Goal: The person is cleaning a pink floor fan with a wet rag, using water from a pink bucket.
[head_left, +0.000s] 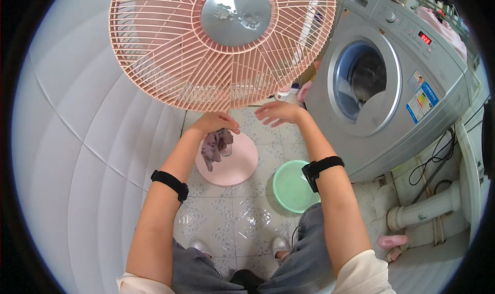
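Observation:
A crumpled dark greyish-purple cloth (215, 145) hangs from my left hand (214, 123), whose fingers are closed on it. The cloth is above the round pink base (234, 173) of a standing fan. Right in front of both hands rises the fan's pink wire grille (170, 51), with a shiny silver disc (236, 15) at its centre. My right hand (278, 113) is held out by the grille's lower edge, its fingers apart and nothing in them.
A grey front-loading washing machine (381, 139) stands at the right, its round door closed. Near my right forearm a light green basin (294, 185) sits on the patterned tile floor (206, 216). A white pipe (425, 206) and black cables (438, 154) lie farther right. A pale ribbed wall (87, 139) curves along the left.

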{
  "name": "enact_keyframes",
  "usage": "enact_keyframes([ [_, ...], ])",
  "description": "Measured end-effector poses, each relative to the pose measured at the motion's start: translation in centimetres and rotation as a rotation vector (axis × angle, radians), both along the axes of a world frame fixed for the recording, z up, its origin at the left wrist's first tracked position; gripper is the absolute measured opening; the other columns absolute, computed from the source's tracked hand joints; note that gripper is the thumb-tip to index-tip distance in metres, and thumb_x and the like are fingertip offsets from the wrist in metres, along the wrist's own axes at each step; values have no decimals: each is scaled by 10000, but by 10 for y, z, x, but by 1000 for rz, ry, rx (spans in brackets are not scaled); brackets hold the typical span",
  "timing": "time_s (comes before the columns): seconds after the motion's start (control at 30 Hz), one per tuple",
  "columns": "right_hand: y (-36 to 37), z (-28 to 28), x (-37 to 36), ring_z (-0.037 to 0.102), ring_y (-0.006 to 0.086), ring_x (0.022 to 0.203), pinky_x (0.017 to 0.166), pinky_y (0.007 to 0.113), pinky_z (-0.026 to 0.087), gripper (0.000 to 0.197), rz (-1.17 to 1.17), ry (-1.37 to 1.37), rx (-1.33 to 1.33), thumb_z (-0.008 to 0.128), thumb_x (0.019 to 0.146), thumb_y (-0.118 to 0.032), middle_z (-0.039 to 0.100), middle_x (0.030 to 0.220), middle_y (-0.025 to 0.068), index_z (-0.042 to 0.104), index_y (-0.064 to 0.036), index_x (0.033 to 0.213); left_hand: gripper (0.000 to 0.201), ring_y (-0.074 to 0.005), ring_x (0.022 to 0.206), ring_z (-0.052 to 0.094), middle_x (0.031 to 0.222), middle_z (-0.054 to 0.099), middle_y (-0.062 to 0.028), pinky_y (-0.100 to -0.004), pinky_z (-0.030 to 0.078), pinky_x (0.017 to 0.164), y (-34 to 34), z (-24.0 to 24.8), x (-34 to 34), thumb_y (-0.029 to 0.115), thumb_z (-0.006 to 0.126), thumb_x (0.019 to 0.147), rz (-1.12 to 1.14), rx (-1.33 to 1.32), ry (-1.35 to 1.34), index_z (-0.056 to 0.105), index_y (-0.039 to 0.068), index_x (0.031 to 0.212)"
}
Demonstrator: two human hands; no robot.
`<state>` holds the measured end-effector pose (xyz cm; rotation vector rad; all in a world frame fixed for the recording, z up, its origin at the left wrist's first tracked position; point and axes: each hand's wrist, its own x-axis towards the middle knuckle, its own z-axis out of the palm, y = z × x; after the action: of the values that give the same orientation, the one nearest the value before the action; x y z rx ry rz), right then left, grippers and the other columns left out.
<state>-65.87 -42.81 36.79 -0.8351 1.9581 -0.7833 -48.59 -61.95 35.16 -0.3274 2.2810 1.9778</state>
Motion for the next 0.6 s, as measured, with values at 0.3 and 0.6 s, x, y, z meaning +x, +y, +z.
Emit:
enact_keyframes([
  [0.3,-30,14,31,542,146,968,816,302,458,448,242,38,-37,669,731,-359,578,1034,51,586,-60,1054,199,-131,806,617,842,669,-77,-229,455,759,12,10,-1,180,650,753,8,-239,-59,661,0,838],
  [0.6,-36,-4,25,562,102,814,687,256,479,207,215,163,-181,688,716,-251,624,861,4,663,-98,853,233,-124,831,615,838,665,-91,-224,457,764,3,9,6,167,664,740,-7,-139,-50,643,-24,871],
])
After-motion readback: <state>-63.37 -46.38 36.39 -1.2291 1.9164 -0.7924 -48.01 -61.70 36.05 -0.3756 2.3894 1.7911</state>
